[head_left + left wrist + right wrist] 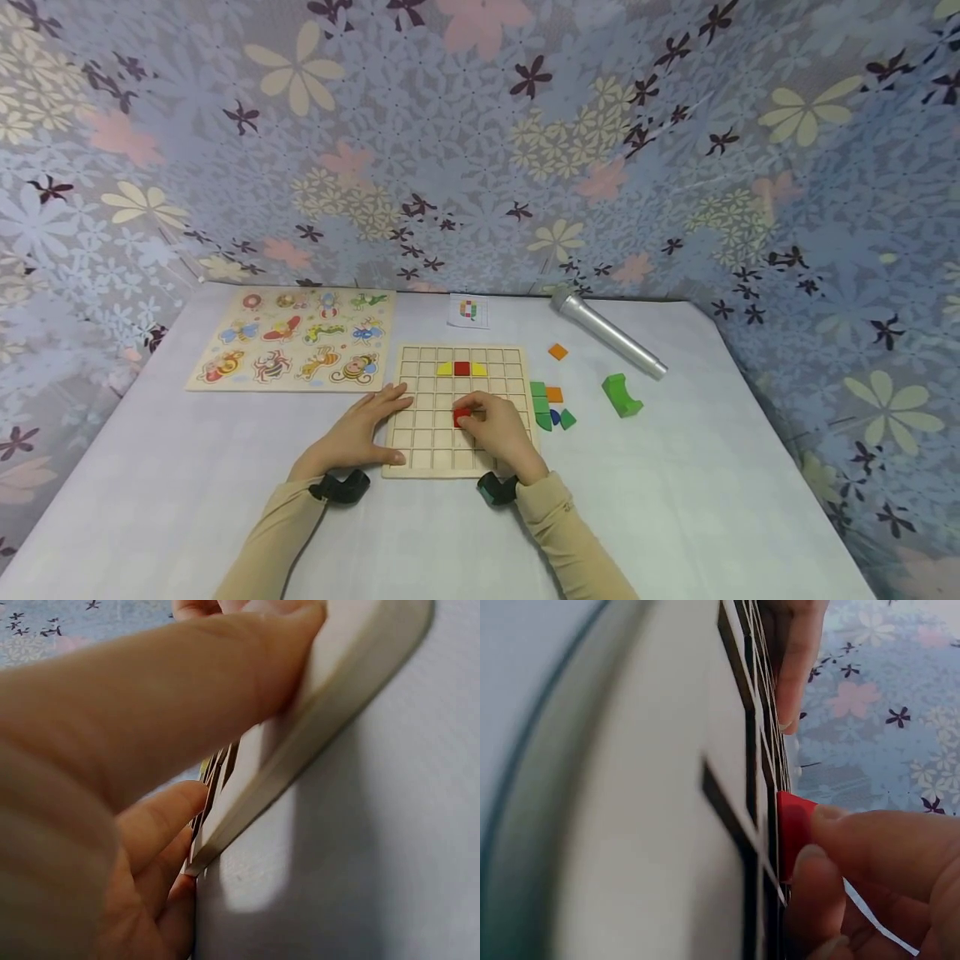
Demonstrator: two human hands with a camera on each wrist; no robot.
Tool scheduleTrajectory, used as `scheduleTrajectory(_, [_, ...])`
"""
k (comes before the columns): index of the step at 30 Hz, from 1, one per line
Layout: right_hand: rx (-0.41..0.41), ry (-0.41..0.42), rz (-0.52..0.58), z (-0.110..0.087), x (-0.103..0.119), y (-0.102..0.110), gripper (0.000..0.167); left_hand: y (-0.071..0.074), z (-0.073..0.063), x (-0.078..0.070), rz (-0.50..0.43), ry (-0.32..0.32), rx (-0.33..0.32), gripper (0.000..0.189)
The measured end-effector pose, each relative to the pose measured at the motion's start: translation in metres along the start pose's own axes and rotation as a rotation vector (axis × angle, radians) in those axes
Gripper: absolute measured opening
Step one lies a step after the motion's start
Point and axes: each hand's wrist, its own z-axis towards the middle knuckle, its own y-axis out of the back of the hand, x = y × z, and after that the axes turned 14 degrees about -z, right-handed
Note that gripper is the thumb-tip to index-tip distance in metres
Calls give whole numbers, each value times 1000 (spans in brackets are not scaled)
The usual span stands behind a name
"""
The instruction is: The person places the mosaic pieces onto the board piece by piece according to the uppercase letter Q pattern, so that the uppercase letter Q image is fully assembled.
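My right hand (pixel 495 429) pinches a red square tile (pixel 795 832) between thumb and fingertips, at the grid of a wooden board (pixel 420 465). In the right wrist view the tile stands tilted up against the grid ridges. Spread along the board's left side, my left hand (pixel 358 433) has its fingertips on the left edge and its thumb (pixel 247 667) on the near left corner. Higher on the grid lie another red square (pixel 462 368) and two yellow pieces, one on the left (pixel 446 369) and one on the right (pixel 478 369).
Right of the board are green rectangles (pixel 538 397), orange squares (pixel 557 352), a blue piece (pixel 555 417) and a green triangle (pixel 568 419). Beyond are a green arched block (pixel 619 395) and a silver microphone (pixel 611 333). A pattern card (pixel 468 312) and insect puzzle (pixel 292 342) lie behind.
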Motion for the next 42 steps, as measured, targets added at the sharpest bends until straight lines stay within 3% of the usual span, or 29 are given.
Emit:
scheduleTrajectory(12, [-1, -8, 60, 2, -3, 6, 16, 1, 1, 0, -17, 18, 18, 89])
scheduleTrajectory(16, [-26, -80, 144, 6, -19, 23, 22, 2, 2, -2, -15, 20, 19, 90])
scheduleTrajectory(22, [-133, -235, 179, 8, -63, 49, 33, 3, 1, -2, -15, 11, 19, 89])
scheduleTrajectory(28, [-172, -288, 102, 6, -88, 58, 41, 3, 0, 0, -19, 9, 20, 90])
scheduleTrajectory(42, [-185, -279, 5, 7, -84, 60, 36, 2, 0, 0, -14, 12, 18, 89])
